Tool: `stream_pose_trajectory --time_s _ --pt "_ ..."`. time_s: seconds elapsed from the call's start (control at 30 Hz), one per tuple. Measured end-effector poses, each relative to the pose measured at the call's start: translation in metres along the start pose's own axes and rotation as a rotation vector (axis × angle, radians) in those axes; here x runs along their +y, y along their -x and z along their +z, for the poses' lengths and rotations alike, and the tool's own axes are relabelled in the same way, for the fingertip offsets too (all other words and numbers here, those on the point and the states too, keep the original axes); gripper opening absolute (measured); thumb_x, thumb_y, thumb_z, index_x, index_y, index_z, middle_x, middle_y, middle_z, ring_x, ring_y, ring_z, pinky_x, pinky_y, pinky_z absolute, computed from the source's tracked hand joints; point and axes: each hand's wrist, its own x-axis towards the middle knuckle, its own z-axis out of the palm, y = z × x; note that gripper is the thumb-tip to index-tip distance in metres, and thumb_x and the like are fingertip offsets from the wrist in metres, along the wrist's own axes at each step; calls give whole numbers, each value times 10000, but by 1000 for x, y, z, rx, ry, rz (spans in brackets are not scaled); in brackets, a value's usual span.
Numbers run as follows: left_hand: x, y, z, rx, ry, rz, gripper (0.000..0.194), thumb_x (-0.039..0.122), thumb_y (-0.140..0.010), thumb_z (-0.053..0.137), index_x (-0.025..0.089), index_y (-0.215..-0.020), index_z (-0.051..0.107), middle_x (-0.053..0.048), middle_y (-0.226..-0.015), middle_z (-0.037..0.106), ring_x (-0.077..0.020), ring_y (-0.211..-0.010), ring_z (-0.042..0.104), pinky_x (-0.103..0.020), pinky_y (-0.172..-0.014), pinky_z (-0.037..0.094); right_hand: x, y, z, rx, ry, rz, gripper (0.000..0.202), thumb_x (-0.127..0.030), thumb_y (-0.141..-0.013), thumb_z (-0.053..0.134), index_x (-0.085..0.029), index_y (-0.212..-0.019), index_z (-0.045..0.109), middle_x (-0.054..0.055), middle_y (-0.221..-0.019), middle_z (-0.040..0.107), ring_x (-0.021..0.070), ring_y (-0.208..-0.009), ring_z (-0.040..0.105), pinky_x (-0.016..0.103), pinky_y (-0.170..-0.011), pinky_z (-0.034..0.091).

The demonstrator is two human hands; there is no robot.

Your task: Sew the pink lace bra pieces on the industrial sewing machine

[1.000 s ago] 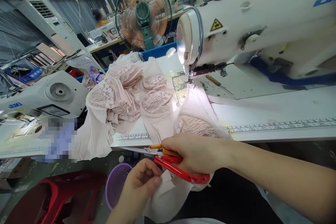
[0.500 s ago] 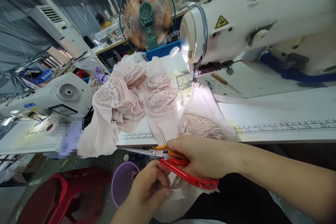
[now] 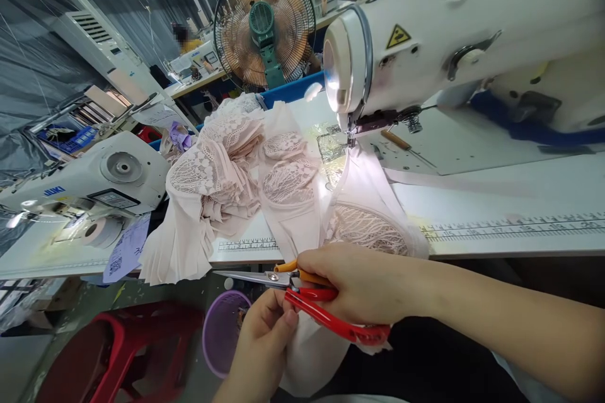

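Observation:
My right hand (image 3: 350, 277) is closed on the handles of red-handled scissors (image 3: 326, 315), with an orange-handled tool also under its fingers. The scissor blades point left, past the table's front edge. Just below the blades, my left hand (image 3: 267, 334) pinches the edge of a pale pink fabric (image 3: 312, 352) hanging over my lap. A lace garment piece (image 3: 368, 201) lies under the needle of the sewing machine (image 3: 350, 75). Left of it lies another lace piece (image 3: 290, 182), beside a large pile of similar pieces (image 3: 212, 170).
A second sewing machine (image 3: 123, 167) stands at the left, with a paper tag (image 3: 126, 249) near it. Below are a purple bin (image 3: 220, 334) and a red stool (image 3: 118, 352). An awl (image 3: 396, 140) lies behind the garment. A fan (image 3: 265, 25) and a person (image 3: 189, 44) are farther back.
My left thumb and fingers have come together more tightly on the fabric, and loose folds beside them have dropped from sight. The scissors have shifted slightly left.

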Motion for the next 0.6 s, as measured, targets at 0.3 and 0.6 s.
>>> stream_pose_trajectory --time_s 0.3,0.6 --pt "-1 1 6 68 -4 57 271 341 -723 747 161 -711 544 -11 -730 595 -111 -677 514 -218 -663 408 -2 -6 5 14 26 44 225 -279 -665 576 -224 -603 367 -53 -600 484 120 -518 414 243 -442 321" --pt "2 2 0 53 -76 46 249 361 -708 761 176 -826 643 -17 -772 620 -110 -691 534 -191 -623 401 -8 -5 3 27 -32 60 190 -199 -620 581 -224 -617 393 -63 -608 488 111 -519 428 225 -430 338"
